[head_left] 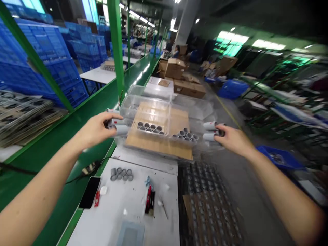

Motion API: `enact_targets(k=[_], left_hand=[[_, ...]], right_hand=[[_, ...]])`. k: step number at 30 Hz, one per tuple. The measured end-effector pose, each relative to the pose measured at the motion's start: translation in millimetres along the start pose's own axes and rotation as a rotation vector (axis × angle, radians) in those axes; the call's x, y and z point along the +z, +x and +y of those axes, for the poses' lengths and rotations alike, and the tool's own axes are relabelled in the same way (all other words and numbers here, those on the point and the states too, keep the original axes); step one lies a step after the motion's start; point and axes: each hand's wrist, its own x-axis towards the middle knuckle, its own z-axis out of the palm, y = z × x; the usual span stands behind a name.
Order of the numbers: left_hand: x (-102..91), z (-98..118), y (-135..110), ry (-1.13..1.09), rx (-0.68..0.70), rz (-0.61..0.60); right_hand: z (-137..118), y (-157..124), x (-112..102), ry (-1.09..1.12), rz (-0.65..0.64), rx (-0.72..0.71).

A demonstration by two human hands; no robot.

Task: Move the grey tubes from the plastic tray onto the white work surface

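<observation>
keep the tubes level and pinch evenly so that none slips. the left hand [95,131] is partly closed on gray tubes [121,130] at the left of the clear bin [128,105]; the right hand [232,139] pinches matching tubes [209,126] at its right. exact counts are blurred.

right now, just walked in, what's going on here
Someone is handling grey tubes with both hands. The left-hand grip holds some grey tubes and the right-hand grip holds others, out at opposite sides of some clear plastic containers. Two clusters of tubes sit among the containers, near brown cardboard. Closer to the viewer, a smaller group sits on the white table, near a phone. Blur hides the exact count in each hand.
</observation>
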Motion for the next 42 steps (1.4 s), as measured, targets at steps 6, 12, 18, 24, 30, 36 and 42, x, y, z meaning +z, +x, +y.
enact_targets(k=[6, 12, 18, 24, 30, 36, 42], left_hand=[[126.3, -57, -134, 0.075, -0.089, -0.339], [257.8, -128, -186, 0.243, -0.194, -0.637], [312.1, -163, -184, 0.38, -0.182, -0.737], [329.9, -174, -180, 0.432, -0.168, -0.723], [313.4, -165, -181, 0.432, -0.179, -0.68], [255.1, -118, -151, 0.38, -0.111, -0.594], [154.4, -26, -37, 0.189, 0.209, -0.248]], right_hand=[[-124, -91, 83, 0.268, -0.292, -0.257], [-224, -169, 268, 0.179, -0.814, -0.396], [-245, -194, 378, -0.011, -0.969, -0.279], [-259, -200, 423, -0.019, -0.92, -0.149], [-267, -206, 421, 0.148, -0.848, -0.085], [-235, -189, 338, 0.427, -0.681, -0.165], [-158, -114, 173, 0.504, -0.321, -0.205]])
